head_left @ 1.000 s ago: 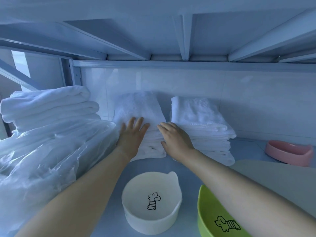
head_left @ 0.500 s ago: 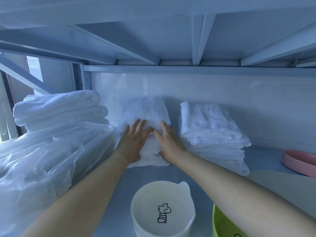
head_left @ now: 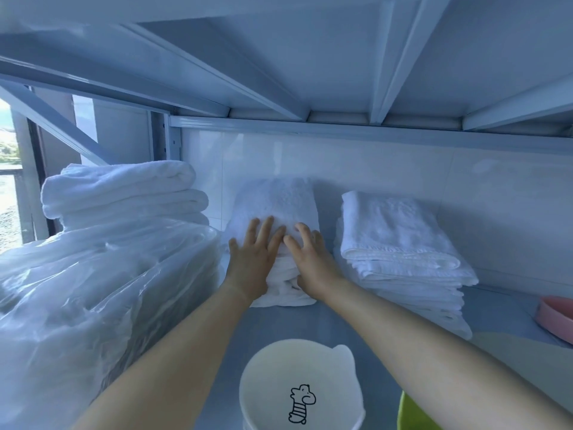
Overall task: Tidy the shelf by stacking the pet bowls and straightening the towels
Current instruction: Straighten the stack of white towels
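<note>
A middle stack of folded white towels (head_left: 280, 200) stands at the back of the shelf. My left hand (head_left: 252, 259) lies flat on its front left, fingers spread. Close beside it, my right hand (head_left: 310, 259) presses on the stack's front right, thumb down at the stack's front face. A second towel stack (head_left: 393, 240) sits to the right, its lower layers fanned out. A white pet bowl (head_left: 299, 389) with a cartoon drawing is near the front. The green bowl (head_left: 412, 414) shows at the bottom edge, a pink bowl (head_left: 555, 318) at the far right.
A clear plastic bag (head_left: 77, 305) of white linen fills the left side, with larger folded towels (head_left: 124, 193) on top. The shelf board above hangs low overhead. A tiled wall (head_left: 465, 187) closes the back. Blue shelf surface (head_left: 279, 324) lies between the towels and bowls.
The view has shifted left and up. Both hands have drawn closer together on the middle towel stack, the right hand sliding in from its right edge.
</note>
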### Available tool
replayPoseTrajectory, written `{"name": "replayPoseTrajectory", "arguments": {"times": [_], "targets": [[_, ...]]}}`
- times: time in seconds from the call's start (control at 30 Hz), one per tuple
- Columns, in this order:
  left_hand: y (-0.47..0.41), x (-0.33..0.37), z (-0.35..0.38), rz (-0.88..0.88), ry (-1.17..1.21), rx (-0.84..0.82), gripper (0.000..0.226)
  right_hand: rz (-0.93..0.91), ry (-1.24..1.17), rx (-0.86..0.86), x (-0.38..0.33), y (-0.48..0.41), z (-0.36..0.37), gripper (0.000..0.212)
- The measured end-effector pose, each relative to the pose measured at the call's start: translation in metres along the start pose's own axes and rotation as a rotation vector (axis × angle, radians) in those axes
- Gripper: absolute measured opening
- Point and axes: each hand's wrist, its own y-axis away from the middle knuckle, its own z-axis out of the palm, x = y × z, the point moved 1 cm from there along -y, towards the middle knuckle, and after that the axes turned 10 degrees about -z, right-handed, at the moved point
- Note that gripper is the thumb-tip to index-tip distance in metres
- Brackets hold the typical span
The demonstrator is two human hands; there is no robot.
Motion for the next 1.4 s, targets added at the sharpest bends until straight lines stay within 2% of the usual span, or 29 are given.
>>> {"name": "replayPoseTrajectory", "arguments": {"times": [0.27, 0.57, 0.87, 1.13, 1.27, 1.4], "targets": [[0.009, -0.006, -0.004, 0.067, 0.058, -0.002, 0.103, -0.003, 0.093, 0.01, -0.007, 0.011, -0.007, 0.06], [0.02, -0.016, -0.008, 0.179, 0.176, 0.0, 0.103, 0.026, 0.11, 0.004, -0.021, 0.03, -0.015, 0.057], [0.024, -0.006, -0.016, 0.071, -0.049, -0.009, 0.105, -0.004, 0.079, -0.013, -0.019, 0.042, -0.027, 0.055], [0.046, -0.009, -0.035, 0.028, 0.038, -0.052, 0.096, -0.002, -0.031, 0.023, -0.023, 0.055, -0.032, 0.05], [0.053, -0.009, -0.056, -0.008, 0.174, -0.01, 0.081, 0.023, -0.072, 0.059, -0.024, 0.054, -0.042, 0.052], [0.058, -0.015, -0.076, -0.009, 0.172, 0.04, 0.074, 0.052, -0.124, 0.088, -0.026, 0.053, -0.05, 0.055]]}}
